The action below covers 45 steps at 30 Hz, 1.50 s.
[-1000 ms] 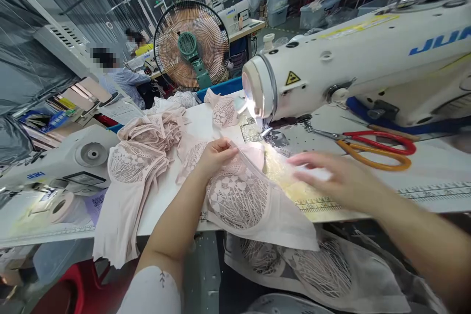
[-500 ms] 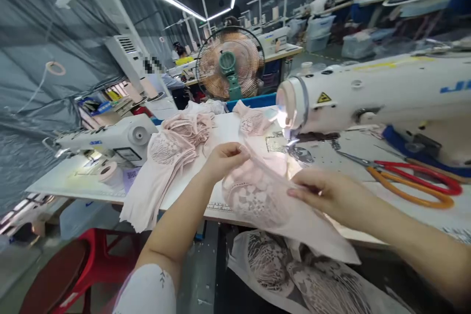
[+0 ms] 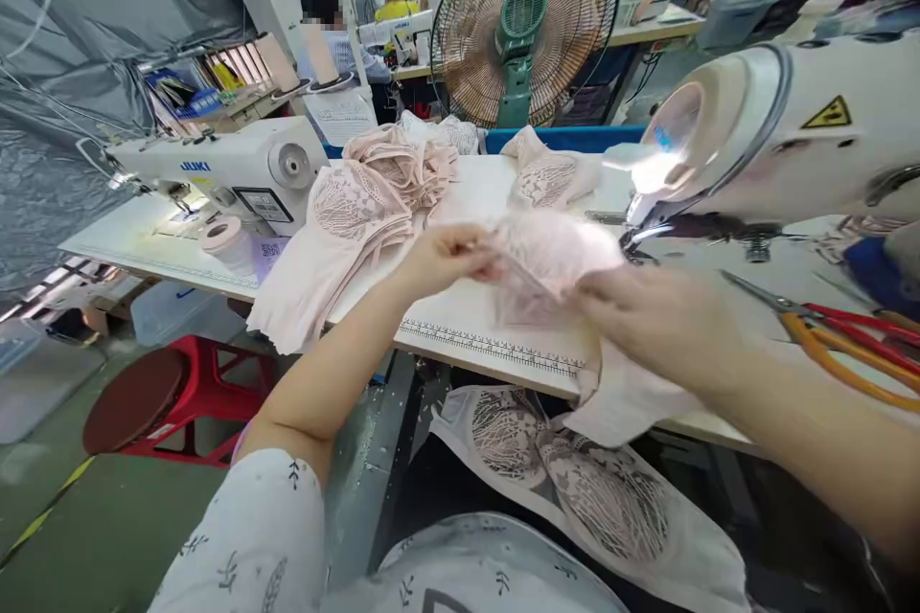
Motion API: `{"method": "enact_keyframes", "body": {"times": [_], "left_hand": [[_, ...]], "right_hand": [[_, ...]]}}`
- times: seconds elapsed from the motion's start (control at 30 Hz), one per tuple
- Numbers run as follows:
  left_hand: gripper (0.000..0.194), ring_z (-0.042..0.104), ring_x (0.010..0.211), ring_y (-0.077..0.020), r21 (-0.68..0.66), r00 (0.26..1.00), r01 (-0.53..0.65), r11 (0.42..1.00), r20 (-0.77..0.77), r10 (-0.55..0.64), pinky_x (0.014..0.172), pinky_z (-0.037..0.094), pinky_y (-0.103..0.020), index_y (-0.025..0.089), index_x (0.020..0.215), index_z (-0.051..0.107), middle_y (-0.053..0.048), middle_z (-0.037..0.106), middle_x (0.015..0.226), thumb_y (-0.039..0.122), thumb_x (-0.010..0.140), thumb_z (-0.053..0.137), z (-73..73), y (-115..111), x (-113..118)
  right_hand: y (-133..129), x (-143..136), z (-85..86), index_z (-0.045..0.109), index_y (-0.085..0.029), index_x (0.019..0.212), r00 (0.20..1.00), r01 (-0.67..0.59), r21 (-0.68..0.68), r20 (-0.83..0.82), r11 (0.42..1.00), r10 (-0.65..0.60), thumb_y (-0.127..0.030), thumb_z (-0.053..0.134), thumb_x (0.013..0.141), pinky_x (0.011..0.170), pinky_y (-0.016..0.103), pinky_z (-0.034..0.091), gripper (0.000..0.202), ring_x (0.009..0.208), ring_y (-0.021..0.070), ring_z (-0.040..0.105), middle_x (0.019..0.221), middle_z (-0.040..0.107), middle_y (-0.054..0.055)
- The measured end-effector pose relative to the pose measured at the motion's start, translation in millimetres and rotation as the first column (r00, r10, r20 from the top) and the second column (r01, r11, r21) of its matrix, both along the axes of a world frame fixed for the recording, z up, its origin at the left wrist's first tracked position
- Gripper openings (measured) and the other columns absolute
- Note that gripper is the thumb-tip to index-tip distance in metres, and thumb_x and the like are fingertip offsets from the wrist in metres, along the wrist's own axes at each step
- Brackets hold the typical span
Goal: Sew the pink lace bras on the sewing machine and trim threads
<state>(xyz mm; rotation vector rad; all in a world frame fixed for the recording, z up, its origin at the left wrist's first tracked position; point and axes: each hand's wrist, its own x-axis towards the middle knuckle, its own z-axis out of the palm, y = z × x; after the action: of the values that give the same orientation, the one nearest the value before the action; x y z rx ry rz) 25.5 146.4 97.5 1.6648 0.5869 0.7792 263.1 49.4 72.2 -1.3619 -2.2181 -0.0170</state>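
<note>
We find the pale pink lace bra piece [image 3: 557, 247] over the white table [image 3: 464, 305], its near edge running crosswise between the left hand [image 3: 456, 259], fingers pinched on it, and the blurred right hand [image 3: 639, 311], fingers closed on it, nearer the white sewing-machine head [image 3: 725, 115].

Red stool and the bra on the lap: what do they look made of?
Stool: probably plastic, by its bright, smooth frame; the brown seat could be plastic or wood. Bra: floral openwork cups suggest matte lace; the plain, smooth band looks like synthetic fabric.
</note>
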Motion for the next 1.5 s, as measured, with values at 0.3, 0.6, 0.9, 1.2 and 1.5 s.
{"method": "enact_keyframes", "body": {"times": [0.3,0.6,0.9,1.2,1.5], "left_hand": [[0.013,0.063,0.097,-0.0175,0.228,0.976,0.084,0.970,-0.213,-0.034,0.090,0.047,-0.035,0.015,0.084,0.068,-0.010,0.068,0.101,0.025,0.082,0.059,-72.8,10.2,-36.5],[0.029,0.059,0.099,-0.0187,0.878,0.907,-0.143,0.457,-0.068,0.415,0.085,0.050,-0.035,0.021,0.115,0.055,-0.009,0.063,0.105,0.019,0.086,0.050,-69.4,-69.0,-26.0],[0.036,0.056,0.103,-0.0271,0.769,0.748,0.297,0.566,-0.556,0.362,0.086,0.048,-0.042,0.007,0.116,0.058,-0.019,0.060,0.112,0.019,0.091,0.036,-95.7,-70.7,21.5],[0.032,0.053,0.094,-0.0215,0.771,0.742,0.406,0.490,-0.591,0.315,0.084,0.046,-0.034,0.013,0.113,0.063,-0.011,0.060,0.104,0.017,0.091,0.040,-85.7,-64.5,15.2],[0.033,0.052,0.097,-0.0231,0.769,0.682,0.490,0.411,-0.632,0.369,0.083,0.045,-0.036,0.019,0.122,0.057,-0.009,0.060,0.109,0.019,0.094,0.039,-88.6,-61.1,9.2]], "right_hand": [[7.8,-7.9,-63.1,0.070,-0.021,0.094,0.987,-0.160,-0.242,-0.068,0.957,0.148,-0.035,0.043,0.090,0.076,0.037,0.052,0.030,0.088,0.0224,0.063,0.099,0.066,0.010],[15.3,-10.4,-51.5,0.059,-0.022,0.082,0.990,-0.017,-0.352,-0.135,0.936,-0.033,-0.033,0.045,0.086,0.059,0.033,0.048,0.017,0.072,0.0207,0.060,0.079,0.065,0.006],[11.1,-7.0,-61.5,0.066,-0.022,0.079,0.973,-0.160,-0.241,-0.201,0.957,0.112,-0.025,0.040,0.087,0.068,0.036,0.048,0.027,0.080,0.0209,0.060,0.085,0.064,0.009],[4.5,-3.9,-67.2,0.072,-0.020,0.085,0.954,-0.245,-0.105,-0.202,0.964,0.220,-0.019,0.044,0.088,0.064,0.031,0.049,0.028,0.075,0.0180,0.060,0.083,0.064,0.009],[2.4,-4.1,-67.6,0.072,-0.017,0.094,0.952,-0.294,-0.018,-0.097,0.956,0.291,-0.014,0.043,0.090,0.058,0.027,0.048,0.029,0.070,0.0145,0.058,0.084,0.063,0.008]]}}
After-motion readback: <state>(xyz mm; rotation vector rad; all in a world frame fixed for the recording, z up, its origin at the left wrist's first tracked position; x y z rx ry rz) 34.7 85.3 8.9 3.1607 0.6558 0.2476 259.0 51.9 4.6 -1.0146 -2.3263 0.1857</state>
